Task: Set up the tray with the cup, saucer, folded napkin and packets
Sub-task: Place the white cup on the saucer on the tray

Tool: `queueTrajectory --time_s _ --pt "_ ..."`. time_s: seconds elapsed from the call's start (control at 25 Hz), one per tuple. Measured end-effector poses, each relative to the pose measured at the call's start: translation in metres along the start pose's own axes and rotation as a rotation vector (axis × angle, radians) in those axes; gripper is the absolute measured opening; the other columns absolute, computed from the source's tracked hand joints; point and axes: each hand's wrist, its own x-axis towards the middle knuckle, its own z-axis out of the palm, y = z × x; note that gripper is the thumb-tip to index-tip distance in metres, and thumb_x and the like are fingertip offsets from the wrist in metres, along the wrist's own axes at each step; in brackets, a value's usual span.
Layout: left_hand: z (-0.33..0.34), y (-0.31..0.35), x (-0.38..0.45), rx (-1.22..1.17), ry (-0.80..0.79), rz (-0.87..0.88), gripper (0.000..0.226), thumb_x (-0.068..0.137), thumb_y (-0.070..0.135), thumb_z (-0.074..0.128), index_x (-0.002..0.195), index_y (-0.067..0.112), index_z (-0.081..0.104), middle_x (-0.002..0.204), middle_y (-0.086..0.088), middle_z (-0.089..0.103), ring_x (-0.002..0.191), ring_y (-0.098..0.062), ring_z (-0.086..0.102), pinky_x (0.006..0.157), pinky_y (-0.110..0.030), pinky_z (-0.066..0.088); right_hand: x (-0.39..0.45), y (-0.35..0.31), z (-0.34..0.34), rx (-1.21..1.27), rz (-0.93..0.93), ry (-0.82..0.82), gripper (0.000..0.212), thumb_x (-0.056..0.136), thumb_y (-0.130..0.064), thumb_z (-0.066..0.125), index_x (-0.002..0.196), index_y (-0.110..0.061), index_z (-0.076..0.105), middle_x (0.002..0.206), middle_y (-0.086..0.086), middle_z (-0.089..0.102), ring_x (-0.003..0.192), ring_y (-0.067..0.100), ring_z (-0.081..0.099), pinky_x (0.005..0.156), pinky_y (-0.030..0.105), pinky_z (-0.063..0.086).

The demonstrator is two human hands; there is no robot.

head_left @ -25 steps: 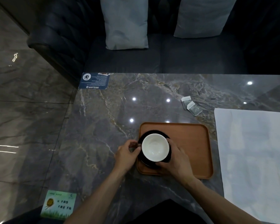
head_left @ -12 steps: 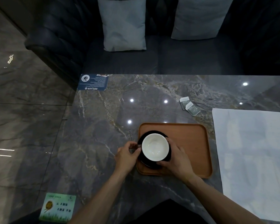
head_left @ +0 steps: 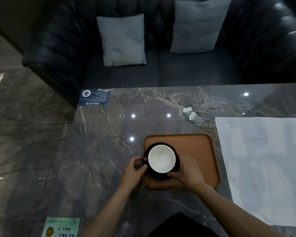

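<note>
Two hands work at the wooden tray (head_left: 195, 147), which sits on the marble bench (head_left: 101, 142) near its front edge. Cup (head_left: 161, 158), white inside w/ dark handle, stands on a black saucer (head_left: 177, 164) in the tray's left half, approx 9 o'clock from tray centre. Left hand (head_left: 135, 171) pinches the cup handle btwn thumb and fingers, at 9 o'clock of the cup. Right hand (head_left: 189, 171) curls around the saucer rim at 4 o'clock, thumb along the front edge, fingers against the right side. Rest of tray is bare wood. Two packets (head_left: 193, 116), overlapping, lie on the bench at 12 o'clock from the tray, apart from it. White napkin (head_left: 263, 165) lies spread flat, unfolded, at 3 o'clock, just beside the tray's right edge. Blue card (head_left: 94, 97) at the bench's far-left corner; green card (head_left: 61, 227) at near-left. Dark sofa (head_left: 161, 69) w/ two grey cushions (head_left: 123, 40) beyond the bench.
</note>
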Motion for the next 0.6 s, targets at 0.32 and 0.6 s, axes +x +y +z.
queueTrajectory --time_s 0.32,0.6 --pt "-0.022 -0.013 -0.027 0.494 -0.181 0.204 0.014 0.088 0.039 0.064 0.083 0.026 0.061 0.083 0.006 0.067 0.078 -0.009 0.06 0.071 -0.026 0.045 -0.038 0.031 -0.012 -0.358 0.021 0.039 0.045 0.092 -0.058 0.045 0.125 -0.031 0.058 0.136 -0.008 0.054 0.123 0.022 0.047 0.093 0.038 0.044" --pt "0.002 0.013 -0.031 0.88 -0.52 0.45 0.031 0.088 0.048 0.056 0.109 0.026 0.062 0.112 0.002 0.064 0.103 -0.014 0.058 0.086 -0.03 0.048 -0.076 0.054 -0.03 -0.452 0.014 -0.035 0.039 0.094 -0.054 0.04 0.12 -0.031 0.06 0.124 -0.005 0.062 0.117 0.021 0.052 0.093 0.037 0.044"
